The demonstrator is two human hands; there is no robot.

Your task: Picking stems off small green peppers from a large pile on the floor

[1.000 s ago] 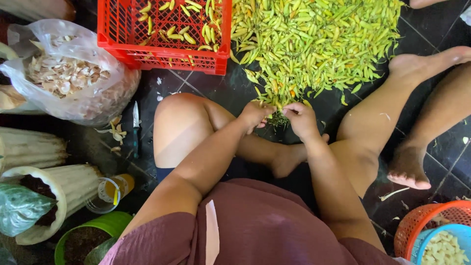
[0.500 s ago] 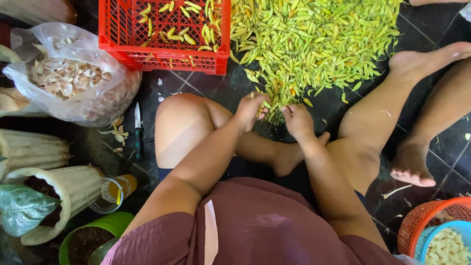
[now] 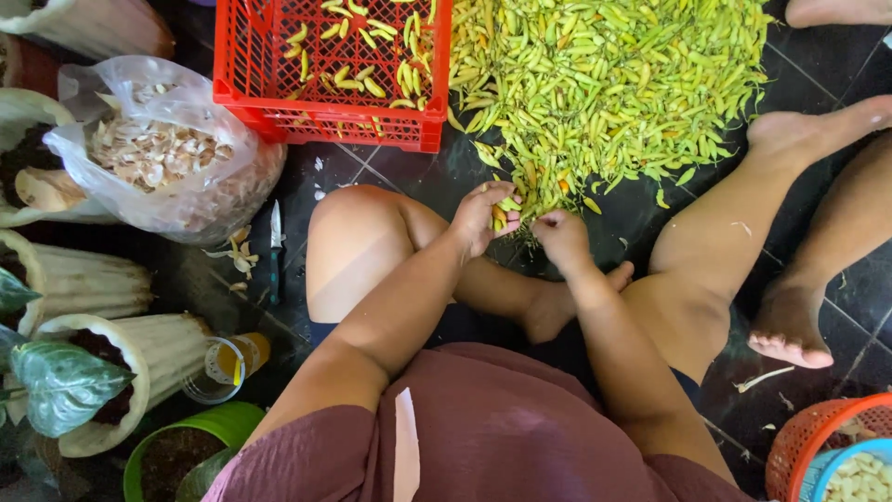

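- At nine o'clock from my hands sit ribbed pale planters (image 3: 88, 279) holding dark soil, and a broad green leaf (image 3: 60, 381) hangs over one of them
- At ten o'clock a clear plastic bag (image 3: 177, 149) lies open, full of dry pale peelings
- Just right of the bag, a small knife (image 3: 276, 244) lies on the dark tiled floor (image 3: 400, 172), blade pointing to twelve o'clock, a few peel scraps beside it
- At seven o'clock a clear cup with a yellow base (image 3: 228, 363) lies tipped against a planter
- At eleven o'clock a red plastic crate (image 3: 325, 112) holds a thin scatter of yellow-green chillies
- My left hand (image 3: 483, 218) is curled over a few chillies at the near edge of the heap, fingers closed on them
- My right hand (image 3: 560, 232) sits just beside it, closed into a narrow pinch on a chilli; I cannot see the fingertips clearly
- The pile of green chillies (image 3: 613, 84) spreads from twelve to one o'clock, its near tip touching both my hands
- My knees frame the hands left and right, one foot tucked at six o'clock
- At three o'clock another person's bare feet (image 3: 790, 325) rest on the floor
- At five o'clock an orange basket (image 3: 799, 446) holds a blue bowl (image 3: 822, 465) of pale peeled cloves
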